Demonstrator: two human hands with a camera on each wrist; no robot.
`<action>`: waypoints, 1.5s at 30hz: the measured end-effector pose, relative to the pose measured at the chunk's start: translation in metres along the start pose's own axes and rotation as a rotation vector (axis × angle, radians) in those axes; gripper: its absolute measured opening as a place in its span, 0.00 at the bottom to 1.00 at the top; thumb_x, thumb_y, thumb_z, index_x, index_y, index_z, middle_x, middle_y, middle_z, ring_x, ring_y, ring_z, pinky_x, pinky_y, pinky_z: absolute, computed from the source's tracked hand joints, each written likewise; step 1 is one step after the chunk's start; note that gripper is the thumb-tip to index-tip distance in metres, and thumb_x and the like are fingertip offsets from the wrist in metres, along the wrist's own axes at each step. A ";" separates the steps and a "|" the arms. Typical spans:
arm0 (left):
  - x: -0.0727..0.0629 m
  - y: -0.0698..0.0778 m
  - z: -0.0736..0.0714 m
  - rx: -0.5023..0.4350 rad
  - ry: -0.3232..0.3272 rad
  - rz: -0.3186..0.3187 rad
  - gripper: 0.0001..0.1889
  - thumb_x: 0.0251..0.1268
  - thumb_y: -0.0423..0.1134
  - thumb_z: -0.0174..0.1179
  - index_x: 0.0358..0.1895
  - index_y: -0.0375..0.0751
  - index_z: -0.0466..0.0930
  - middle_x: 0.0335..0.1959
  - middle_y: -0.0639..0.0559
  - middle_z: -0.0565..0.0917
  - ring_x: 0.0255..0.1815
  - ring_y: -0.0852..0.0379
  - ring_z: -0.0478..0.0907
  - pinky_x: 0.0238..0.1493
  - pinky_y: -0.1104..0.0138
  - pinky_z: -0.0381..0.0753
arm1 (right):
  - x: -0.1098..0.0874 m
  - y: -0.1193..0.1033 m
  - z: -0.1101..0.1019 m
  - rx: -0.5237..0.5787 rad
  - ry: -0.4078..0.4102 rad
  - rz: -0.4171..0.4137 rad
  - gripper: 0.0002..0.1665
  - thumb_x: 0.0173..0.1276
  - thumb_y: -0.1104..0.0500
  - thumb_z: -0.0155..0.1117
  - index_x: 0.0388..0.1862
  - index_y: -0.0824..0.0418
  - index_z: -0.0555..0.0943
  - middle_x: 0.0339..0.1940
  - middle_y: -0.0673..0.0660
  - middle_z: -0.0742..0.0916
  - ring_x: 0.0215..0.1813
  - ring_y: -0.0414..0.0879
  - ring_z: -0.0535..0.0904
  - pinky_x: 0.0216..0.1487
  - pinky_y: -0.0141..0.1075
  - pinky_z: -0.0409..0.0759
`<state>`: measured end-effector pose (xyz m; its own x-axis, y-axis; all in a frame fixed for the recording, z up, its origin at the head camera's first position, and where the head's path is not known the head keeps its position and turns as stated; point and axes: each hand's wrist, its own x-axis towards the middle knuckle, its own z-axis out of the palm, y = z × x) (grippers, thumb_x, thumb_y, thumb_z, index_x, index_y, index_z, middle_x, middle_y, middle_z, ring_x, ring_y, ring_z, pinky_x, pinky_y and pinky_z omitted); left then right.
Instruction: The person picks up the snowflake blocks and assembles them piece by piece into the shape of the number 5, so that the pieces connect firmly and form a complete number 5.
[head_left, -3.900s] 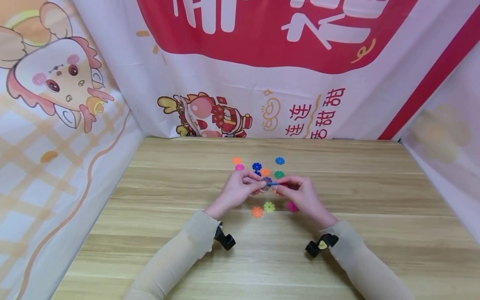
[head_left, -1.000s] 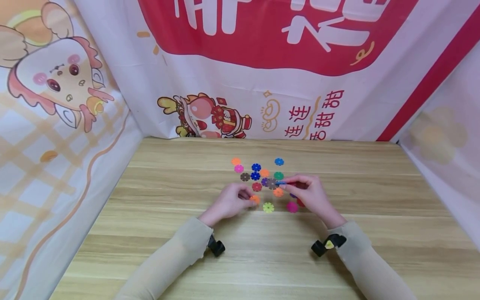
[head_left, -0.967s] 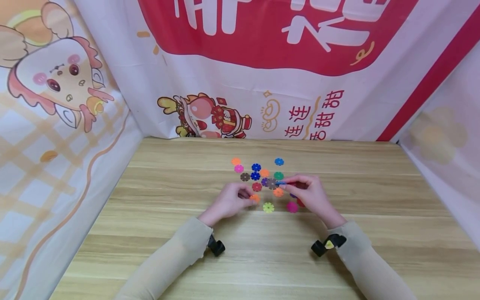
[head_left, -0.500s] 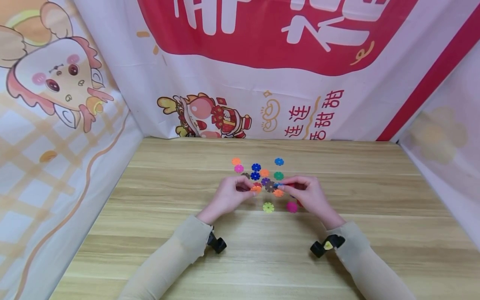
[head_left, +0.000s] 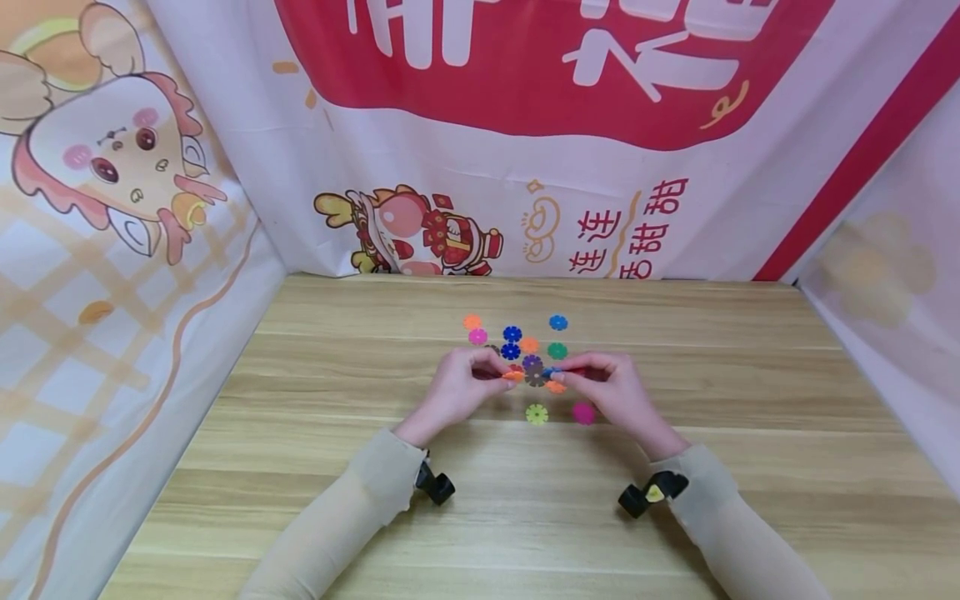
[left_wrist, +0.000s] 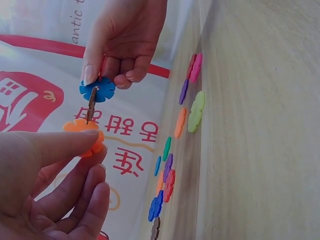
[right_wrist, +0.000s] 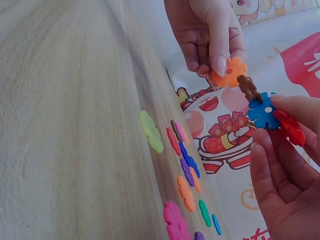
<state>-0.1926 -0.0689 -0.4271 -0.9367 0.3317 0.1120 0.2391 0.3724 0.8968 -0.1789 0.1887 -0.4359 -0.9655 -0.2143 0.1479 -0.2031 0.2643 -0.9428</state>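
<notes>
Red "连连" [head_left: 598, 222] and "甜甜" [head_left: 651, 235] stand on the white backdrop [head_left: 450, 158] ("antic t" [left_wrist: 76, 22] on pale cloth [left_wrist: 35, 20]).

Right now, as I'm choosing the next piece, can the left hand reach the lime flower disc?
Probably yes: the lime flower disc lies nearby, uncovered, though the left hand pinches an orange flower disc and may need to release it first.

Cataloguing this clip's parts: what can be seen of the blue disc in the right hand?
The blue disc is thin, round and notched like a flower, with a central hole; it looks like plastic. The right hand pinches it above the table. A brown disc joins it on one side and a red disc on another, both set crosswise.
</notes>
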 end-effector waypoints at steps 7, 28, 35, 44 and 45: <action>0.001 0.001 0.000 0.001 -0.013 0.015 0.05 0.60 0.34 0.75 0.35 0.48 0.88 0.35 0.57 0.86 0.36 0.57 0.83 0.41 0.64 0.84 | 0.001 0.000 0.002 -0.007 -0.032 0.000 0.15 0.69 0.54 0.73 0.51 0.59 0.88 0.47 0.52 0.89 0.44 0.53 0.84 0.45 0.43 0.84; -0.002 0.003 0.003 0.037 -0.029 0.045 0.05 0.59 0.33 0.75 0.34 0.48 0.88 0.35 0.58 0.85 0.36 0.57 0.81 0.39 0.64 0.84 | 0.002 0.003 0.010 -0.059 -0.106 0.080 0.24 0.59 0.50 0.81 0.55 0.53 0.88 0.49 0.53 0.88 0.37 0.53 0.84 0.33 0.35 0.84; -0.004 0.003 0.002 0.024 -0.064 0.038 0.05 0.60 0.32 0.74 0.34 0.47 0.88 0.35 0.57 0.85 0.36 0.57 0.81 0.39 0.64 0.83 | 0.002 0.003 0.010 -0.051 -0.121 0.069 0.20 0.59 0.58 0.81 0.52 0.53 0.89 0.50 0.53 0.88 0.41 0.52 0.85 0.38 0.37 0.86; -0.004 0.001 0.005 0.020 -0.086 0.052 0.05 0.60 0.31 0.73 0.34 0.46 0.88 0.35 0.57 0.85 0.37 0.57 0.82 0.40 0.65 0.84 | -0.004 -0.024 0.011 -0.122 -0.135 0.040 0.19 0.61 0.64 0.79 0.51 0.62 0.88 0.49 0.56 0.89 0.43 0.51 0.85 0.38 0.34 0.85; -0.004 0.000 0.006 0.023 -0.087 0.053 0.05 0.60 0.31 0.73 0.33 0.46 0.88 0.35 0.57 0.85 0.37 0.57 0.82 0.40 0.65 0.84 | -0.005 -0.027 0.011 -0.130 -0.138 0.031 0.19 0.61 0.64 0.79 0.51 0.63 0.88 0.49 0.56 0.89 0.43 0.51 0.84 0.38 0.34 0.84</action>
<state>-0.1875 -0.0654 -0.4297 -0.8973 0.4247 0.1205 0.2944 0.3721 0.8803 -0.1664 0.1720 -0.4142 -0.9417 -0.3293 0.0687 -0.2020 0.3904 -0.8982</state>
